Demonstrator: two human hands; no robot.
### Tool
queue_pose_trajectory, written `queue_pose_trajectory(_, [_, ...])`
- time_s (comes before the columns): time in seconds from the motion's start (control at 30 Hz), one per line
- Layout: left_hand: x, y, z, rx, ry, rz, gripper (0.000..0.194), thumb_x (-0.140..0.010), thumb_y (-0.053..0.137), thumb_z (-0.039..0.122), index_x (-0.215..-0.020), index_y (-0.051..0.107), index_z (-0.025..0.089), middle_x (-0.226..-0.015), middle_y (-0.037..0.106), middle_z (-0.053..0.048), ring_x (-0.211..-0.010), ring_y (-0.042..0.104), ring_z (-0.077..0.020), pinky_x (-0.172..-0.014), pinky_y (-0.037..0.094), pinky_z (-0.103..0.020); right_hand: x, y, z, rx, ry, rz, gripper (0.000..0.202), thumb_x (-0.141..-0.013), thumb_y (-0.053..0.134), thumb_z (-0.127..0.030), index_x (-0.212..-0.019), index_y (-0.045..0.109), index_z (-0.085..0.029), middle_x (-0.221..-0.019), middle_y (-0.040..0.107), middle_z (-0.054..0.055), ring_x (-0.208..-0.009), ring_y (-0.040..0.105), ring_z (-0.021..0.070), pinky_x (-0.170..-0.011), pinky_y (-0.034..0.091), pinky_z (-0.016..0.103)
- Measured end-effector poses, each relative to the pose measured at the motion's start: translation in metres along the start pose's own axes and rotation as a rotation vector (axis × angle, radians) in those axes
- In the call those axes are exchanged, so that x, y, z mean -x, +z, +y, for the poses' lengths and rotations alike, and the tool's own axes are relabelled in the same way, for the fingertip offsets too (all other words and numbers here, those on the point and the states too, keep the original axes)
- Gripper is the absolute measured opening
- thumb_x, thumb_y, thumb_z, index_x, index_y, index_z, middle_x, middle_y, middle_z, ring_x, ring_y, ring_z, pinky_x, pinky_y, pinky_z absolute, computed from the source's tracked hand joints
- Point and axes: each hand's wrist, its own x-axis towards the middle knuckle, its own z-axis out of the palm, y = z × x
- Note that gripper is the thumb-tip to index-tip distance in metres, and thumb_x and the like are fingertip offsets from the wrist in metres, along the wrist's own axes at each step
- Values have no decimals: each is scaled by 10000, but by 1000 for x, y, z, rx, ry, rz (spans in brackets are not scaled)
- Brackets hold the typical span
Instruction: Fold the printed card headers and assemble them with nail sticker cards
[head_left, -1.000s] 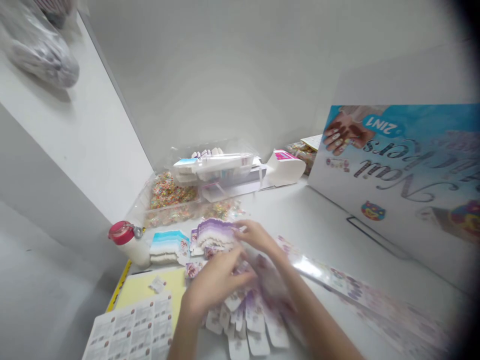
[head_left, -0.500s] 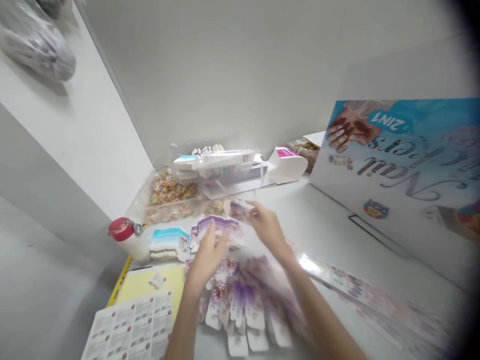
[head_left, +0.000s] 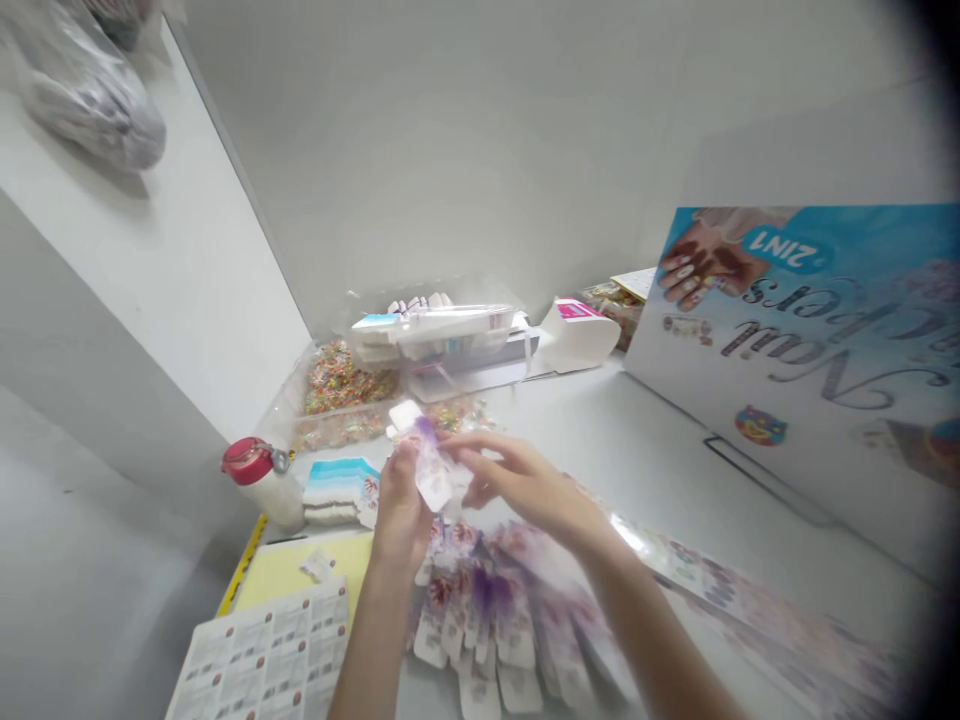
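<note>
A: What are your hands doing?

B: At the centre, your left hand [head_left: 403, 500] pinches a purple-and-white card [head_left: 431, 465] between thumb and fingers, tilted, above the table [head_left: 559, 415]. At its three o'clock, your right hand [head_left: 521, 480] has partly curled fingers by the card's edge; blur hides whether they grip anything.

A: What could go wrong for you?

B: The card might bend if your left thumb presses hard, or slip if your right fingers catch its edge. Your right forearm [head_left: 637, 610] crosses above part of the fanned cards [head_left: 487, 620] at six o'clock, so a low sweep could scatter them.

A: How does your card look?

B: Narrow and pale, with a purple patch and a white end pointing toward eleven o'clock; its print is blurred. The fanned cards share its colours. Farther out, at nine o'clock, sits a blue-and-white stack [head_left: 337, 482].
</note>
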Motion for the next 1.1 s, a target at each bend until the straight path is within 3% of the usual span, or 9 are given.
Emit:
queue_pose_trajectory(0.1, [1,-5,-1,-78,-20,-68,566,-703,647,613,-1011,673,139,-953,720,-106,-963,654,-271,-841,483,-336,2,-1,0,225,-145,101,306,-908,497,-368,-1182,622,-320,-976,553,42,-756,564,138,-692,507,318])
queue_pose_trajectory(0.2, [4,-10,-1,-173,-28,-190,502,-780,621,537,-1073,658,131,-979,715,-113,-969,644,-264,-857,467,-334,4,1,-1,261,-259,77,350,-926,485,-323,-1268,552,-350,-994,509,41,-862,550,151,-737,490,303])
queue_pose_trajectory(0.4, [4,-13,12,-399,2,-257,448,-752,695,434,-1097,651,152,-891,700,-54,-802,620,-189,-738,455,-268,6,-1,-8,317,-318,49,228,-924,495,-328,-1095,636,-277,-973,487,35,-817,535,134,-698,467,267])
queue_pose_trajectory(0.57, [7,-12,24,-655,-89,-274,308,-761,692,368,-958,673,132,-791,657,-24,-697,559,-144,-643,421,-235,7,-14,-10,198,-213,-35,336,-945,412,-391,-762,603,-183,-855,512,27,-701,530,114,-668,456,264])
queue_pose_trajectory(0.7, [15,-4,31,-769,-53,-326,318,-799,643,395,-1006,641,153,-760,608,-5,-663,507,-135,-604,386,-230,6,-22,-5,-101,-24,-71,291,-891,509,-430,-857,650,-178,-577,495,-29,-551,492,104,-590,430,254])
queue_pose_trajectory(0.83, [24,4,37,-969,50,-375,245,-840,595,398,-842,656,161,-703,525,15,-645,428,-120,-589,338,-226,3,-24,2,-458,67,-101,330,-740,714,-346,-1028,601,-232,-631,493,-64,-492,418,57,-487,338,201])
queue_pose_trajectory(0.9, [28,7,38,-941,50,-356,222,-823,626,388,-903,629,182,-698,519,25,-655,457,-123,-604,355,-226,2,-23,4,-531,105,-168,412,-721,730,-301,-1088,548,-260,-625,500,-72,-479,407,52,-455,287,184])
queue_pose_trajectory(1.0, [32,7,34,-730,16,-321,424,-792,675,356,-1152,485,239,-721,565,33,-693,549,-143,-643,408,-237,2,-19,3,-557,173,-256,409,-713,716,-262,-1069,513,-262,-599,509,-74,-464,402,55,-434,250,176])
queue_pose_trajectory(1.1, [32,2,32,-726,33,-350,381,-802,660,360,-1127,502,237,-698,564,30,-654,543,-137,-605,408,-231,3,-15,3,-589,208,-274,384,-683,729,-251,-999,511,-260,-615,512,-73,-457,396,54,-431,254,177])
